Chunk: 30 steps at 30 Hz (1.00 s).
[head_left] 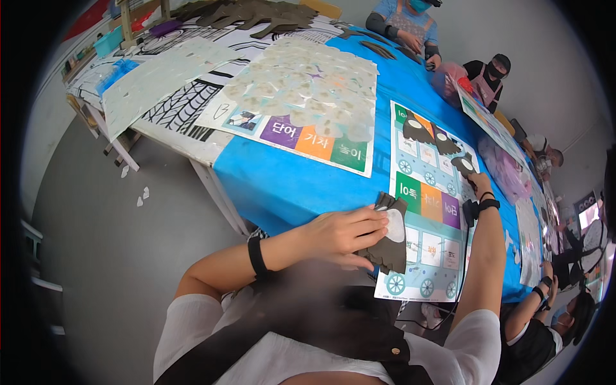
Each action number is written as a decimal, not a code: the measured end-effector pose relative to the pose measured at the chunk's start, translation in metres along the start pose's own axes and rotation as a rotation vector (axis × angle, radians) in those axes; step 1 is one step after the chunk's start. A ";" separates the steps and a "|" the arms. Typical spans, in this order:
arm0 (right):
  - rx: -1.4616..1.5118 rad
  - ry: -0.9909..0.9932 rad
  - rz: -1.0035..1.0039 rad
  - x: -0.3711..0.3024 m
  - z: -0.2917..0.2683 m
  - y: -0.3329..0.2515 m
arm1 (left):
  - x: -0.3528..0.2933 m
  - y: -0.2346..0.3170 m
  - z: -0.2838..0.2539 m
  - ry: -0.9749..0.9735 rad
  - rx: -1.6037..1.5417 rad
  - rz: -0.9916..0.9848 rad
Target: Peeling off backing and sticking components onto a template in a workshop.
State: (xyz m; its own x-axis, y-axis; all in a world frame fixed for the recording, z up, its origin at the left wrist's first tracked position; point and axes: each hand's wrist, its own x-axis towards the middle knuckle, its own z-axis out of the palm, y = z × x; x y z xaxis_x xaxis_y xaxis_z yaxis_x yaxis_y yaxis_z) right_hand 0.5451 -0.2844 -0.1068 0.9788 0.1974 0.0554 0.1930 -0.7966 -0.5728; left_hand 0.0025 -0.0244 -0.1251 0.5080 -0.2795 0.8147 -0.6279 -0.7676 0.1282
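My left hand (pixel 350 234) is closed around a stack of dark grey-brown cut-out pieces (pixel 396 247) with a white oval on the top one. The stack is over the near left part of a printed poster sheet (pixel 417 221) with coloured squares and wheeled carriages. Farther up the sheet, my right hand (pixel 480 183) has its fingertips together at the lower edge of a single dark cut-out (pixel 463 165) with a white patch. Beyond it, two similar cut-outs, one large (pixel 418 128) and one smaller (pixel 445 142), lie in a slanting row.
A blue cloth (pixel 276 186) covers the table. Left of my hands lies a second poster (pixel 301 96) covered with pale oval pieces. Dark material (pixel 256 14) is heaped at the far end. Pinkish plastic bags (pixel 504 170) sit to the right. Several people work around the table.
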 end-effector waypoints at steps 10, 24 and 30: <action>0.415 -0.107 -0.388 -0.184 -0.024 -0.081 | -0.003 0.003 0.024 -0.007 0.162 -0.128; 0.242 -0.407 -0.369 -0.392 0.019 -0.132 | 0.015 -0.123 -0.155 -0.254 0.536 -0.667; 0.123 -0.211 -0.397 -0.402 0.025 -0.133 | -0.003 -0.209 -0.173 -0.543 0.375 -0.641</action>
State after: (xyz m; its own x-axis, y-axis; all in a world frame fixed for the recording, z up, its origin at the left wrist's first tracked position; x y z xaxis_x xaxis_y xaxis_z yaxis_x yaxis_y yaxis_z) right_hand 0.1240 -0.2433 -0.0730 0.7927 0.5955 0.1301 0.5281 -0.5644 -0.6345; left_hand 0.0301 0.2362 -0.0562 0.9596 0.1047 0.2612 0.0538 -0.9793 0.1950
